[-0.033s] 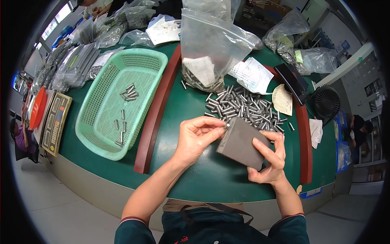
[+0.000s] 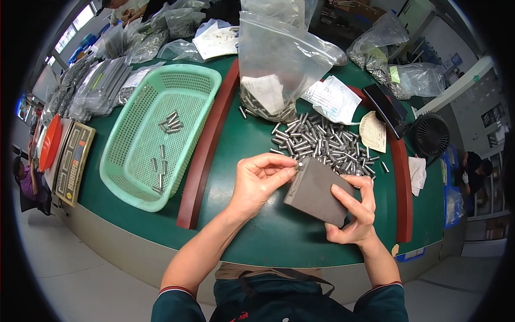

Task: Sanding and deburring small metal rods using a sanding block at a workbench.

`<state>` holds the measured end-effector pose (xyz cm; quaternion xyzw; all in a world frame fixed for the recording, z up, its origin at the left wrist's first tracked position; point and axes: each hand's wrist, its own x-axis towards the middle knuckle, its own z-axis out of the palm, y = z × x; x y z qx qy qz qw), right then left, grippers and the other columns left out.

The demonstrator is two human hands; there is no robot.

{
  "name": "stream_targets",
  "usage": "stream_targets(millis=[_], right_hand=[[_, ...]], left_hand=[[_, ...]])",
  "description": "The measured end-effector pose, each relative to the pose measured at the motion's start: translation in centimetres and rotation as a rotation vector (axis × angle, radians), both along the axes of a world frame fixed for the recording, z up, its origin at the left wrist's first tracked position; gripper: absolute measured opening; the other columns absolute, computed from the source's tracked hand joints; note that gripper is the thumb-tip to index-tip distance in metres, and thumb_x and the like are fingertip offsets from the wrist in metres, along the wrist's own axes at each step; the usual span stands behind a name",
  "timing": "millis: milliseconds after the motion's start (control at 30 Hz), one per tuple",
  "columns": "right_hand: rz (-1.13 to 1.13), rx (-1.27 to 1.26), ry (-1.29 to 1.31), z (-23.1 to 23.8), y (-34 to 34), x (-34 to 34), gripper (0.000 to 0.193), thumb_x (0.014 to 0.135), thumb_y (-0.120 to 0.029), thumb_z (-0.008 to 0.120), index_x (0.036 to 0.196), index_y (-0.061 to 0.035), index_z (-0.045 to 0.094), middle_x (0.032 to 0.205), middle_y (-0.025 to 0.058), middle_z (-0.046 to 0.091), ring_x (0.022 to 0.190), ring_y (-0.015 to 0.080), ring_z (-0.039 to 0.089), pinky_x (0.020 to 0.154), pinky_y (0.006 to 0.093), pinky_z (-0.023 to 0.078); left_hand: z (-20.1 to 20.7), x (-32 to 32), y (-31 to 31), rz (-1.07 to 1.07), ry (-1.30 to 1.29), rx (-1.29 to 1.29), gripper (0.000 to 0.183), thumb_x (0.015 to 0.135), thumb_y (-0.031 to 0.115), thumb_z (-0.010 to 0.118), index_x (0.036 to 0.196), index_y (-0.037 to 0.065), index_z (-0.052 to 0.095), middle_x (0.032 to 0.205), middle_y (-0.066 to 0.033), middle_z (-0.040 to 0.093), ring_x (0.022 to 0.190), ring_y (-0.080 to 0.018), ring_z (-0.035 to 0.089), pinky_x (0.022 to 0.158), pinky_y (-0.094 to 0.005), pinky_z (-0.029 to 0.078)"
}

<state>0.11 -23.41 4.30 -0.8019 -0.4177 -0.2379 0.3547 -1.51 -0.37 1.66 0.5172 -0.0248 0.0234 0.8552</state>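
In my right hand [image 2: 358, 210] is a flat grey-brown block [image 2: 317, 192], gripped by its right edge and tilted over the green table. My left hand [image 2: 263, 180] pinches a small metal pin [image 2: 300, 166] at the block's upper left edge. Only the pin's round end shows; the fingertips hide the rest, and I cannot tell whether it touches the block. Just beyond my hands lies a loose pile of short steel pins [image 2: 322, 140].
A green mesh basket [image 2: 140, 196] with several pins [image 2: 171, 124] stands left of a dark red rail [image 2: 201, 172]. Another rail [image 2: 402, 193] runs on the right. Beyond the pile are a clear plastic bag [image 2: 279, 59], papers [image 2: 333, 99], a phone [image 2: 384, 110] and a black fan [image 2: 431, 134].
The block and my right hand have shifted very slightly left and toward me. My left hand has barely moved.
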Motion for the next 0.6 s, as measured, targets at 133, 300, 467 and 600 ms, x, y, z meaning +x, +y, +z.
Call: stream_targets(millis=[133, 300, 467, 600], right_hand=[[-0.04, 0.017, 0.007, -0.33, -0.16, 0.44, 0.063, 0.047, -0.026, 0.07, 0.106, -0.005, 0.071, 0.102, 0.0187, 0.06, 0.08, 0.0279, 0.054, 0.074, 0.0386, 0.039], [-0.049, 0.003, 0.005, -0.23, -0.21, 0.47, 0.063, 0.046, -0.026, 0.069, 0.106, -0.007, 0.071, 0.1, 0.0175, 0.061, 0.081, 0.0274, 0.055, 0.073, 0.0384, 0.039], [-0.015, 0.002, 0.017, -0.29, -0.1, -0.12, 0.064, 0.046, -0.027, 0.069, 0.107, -0.007, 0.071, 0.098, 0.0161, 0.06, 0.079, 0.027, 0.054, 0.074, 0.0379, 0.038], [-0.037, 0.013, 0.008, 0.06, -0.14, 0.18, 0.065, 0.046, -0.027, 0.07, 0.107, -0.0057, 0.07, 0.099, 0.0171, 0.06, 0.08, 0.0272, 0.054, 0.074, 0.0378, 0.038]], left_hand=[[-0.03, 0.02, -0.1, -0.016, 0.004, 0.0, 0.015, 0.086, -0.003, 0.067, 0.1, -0.005, 0.067, 0.094, -0.0089, 0.068, 0.084, -0.0138, 0.066, 0.078, -0.0269, 0.056], [0.22, 0.0, -0.18, 0.008, 0.024, -0.009, 0.014, 0.084, -0.006, 0.067, 0.097, -0.004, 0.067, 0.09, -0.011, 0.07, 0.081, -0.0143, 0.068, 0.077, -0.026, 0.056], [0.01, 0.17, -0.01, 0.002, 0.012, -0.018, 0.013, 0.084, -0.007, 0.066, 0.097, -0.005, 0.067, 0.09, -0.0114, 0.07, 0.08, -0.0146, 0.068, 0.076, -0.0266, 0.056], [-0.02, 0.18, -0.01, 0.003, -0.003, 0.0, 0.012, 0.085, -0.006, 0.066, 0.097, -0.005, 0.066, 0.091, -0.0119, 0.069, 0.08, -0.015, 0.068, 0.077, -0.0272, 0.056]])
